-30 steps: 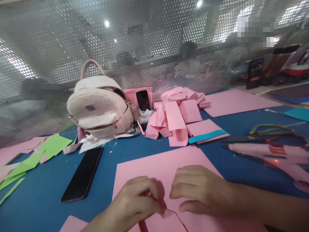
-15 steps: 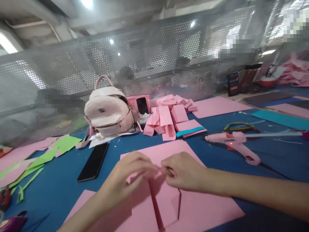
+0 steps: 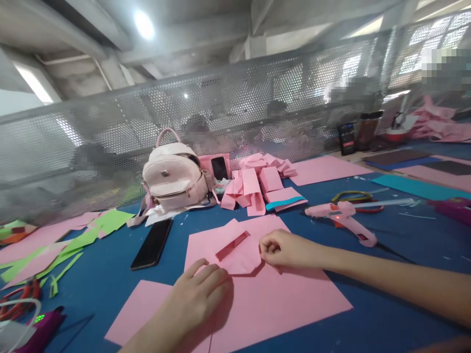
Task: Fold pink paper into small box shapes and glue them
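Observation:
A folded pink paper piece [image 3: 241, 255] with a slot-like opening lies on a large pink sheet [image 3: 279, 299]. My right hand [image 3: 283, 247] has its fingers curled closed at the piece's right edge; what they pinch, if anything, is hidden. My left hand [image 3: 206, 289] rests palm down on the pink sheet, below and left of the folded piece, its fingers loosely bent and holding nothing visible. A smaller pink sheet [image 3: 142, 306] lies partly under my left forearm.
A pink glue gun [image 3: 342, 213] lies right, near yellow-handled pliers [image 3: 351, 196]. A phone [image 3: 151, 245], white backpack [image 3: 176, 176] and pile of folded pink pieces [image 3: 253, 184] stand behind. Green strips [image 3: 77, 239] and a purple device [image 3: 42, 331] are left.
The folded piece has gone from upright between both hands to lying further back on the sheet. My left hand has let go and moved down. The view has shifted slightly.

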Available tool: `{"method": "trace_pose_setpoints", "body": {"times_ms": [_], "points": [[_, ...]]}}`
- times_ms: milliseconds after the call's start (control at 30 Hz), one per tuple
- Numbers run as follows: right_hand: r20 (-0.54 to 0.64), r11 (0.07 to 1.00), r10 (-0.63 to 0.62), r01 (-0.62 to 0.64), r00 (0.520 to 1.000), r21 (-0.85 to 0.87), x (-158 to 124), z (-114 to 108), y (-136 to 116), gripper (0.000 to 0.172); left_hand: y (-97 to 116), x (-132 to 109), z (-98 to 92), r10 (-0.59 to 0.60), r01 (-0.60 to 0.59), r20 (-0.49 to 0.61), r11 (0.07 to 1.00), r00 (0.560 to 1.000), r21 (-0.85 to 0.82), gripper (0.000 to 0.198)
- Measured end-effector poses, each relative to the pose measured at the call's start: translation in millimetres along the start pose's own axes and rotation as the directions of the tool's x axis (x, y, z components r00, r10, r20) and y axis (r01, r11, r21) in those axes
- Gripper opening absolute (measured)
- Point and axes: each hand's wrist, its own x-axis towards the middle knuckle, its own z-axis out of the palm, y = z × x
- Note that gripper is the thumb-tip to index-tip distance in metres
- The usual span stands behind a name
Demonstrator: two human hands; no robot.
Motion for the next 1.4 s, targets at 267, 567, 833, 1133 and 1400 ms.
{"method": "trace_pose_setpoints", "body": {"times_ms": [267, 567, 833, 1133, 1400], "points": [[-0.251, 0.972, -0.115, 0.057, 0.961, -0.230, -15.2, -16.1, -14.2, 0.022, 18.0, 10.0, -8.8, -0.058, 0.063, -0.069, 0.996, 0.996, 0.063, 0.036], [0.058, 0.833, -0.462, 0.456, 0.885, -0.313, 8.9, -20.0, 0.2, 0.010, 41.9, 18.8, 14.1, -0.091, 0.099, -0.065, 0.986, 0.994, 0.135, 0.036], [0.219, 0.725, -0.496, 0.539, 0.840, -0.428, 7.2, -20.9, -7.3, 0.023, 42.7, 12.0, 17.1, -0.122, 0.129, -0.071, 0.984, 0.990, 0.119, 0.035], [0.091, 0.967, -0.170, 0.184, 0.981, -0.178, 13.2, -15.0, -9.7, 0.005, 54.0, 13.4, 54.0, -0.198, 0.208, -0.091, 0.969, 0.976, 0.130, 0.035], [0.052, 0.982, -0.096, 0.103, 0.994, -0.157, 17.7, -9.9, 0.3, 0.014, 49.0, 30.6, 66.6, -0.217, 0.245, -0.197, 0.961, 0.956, 0.131, 0.012]]}}
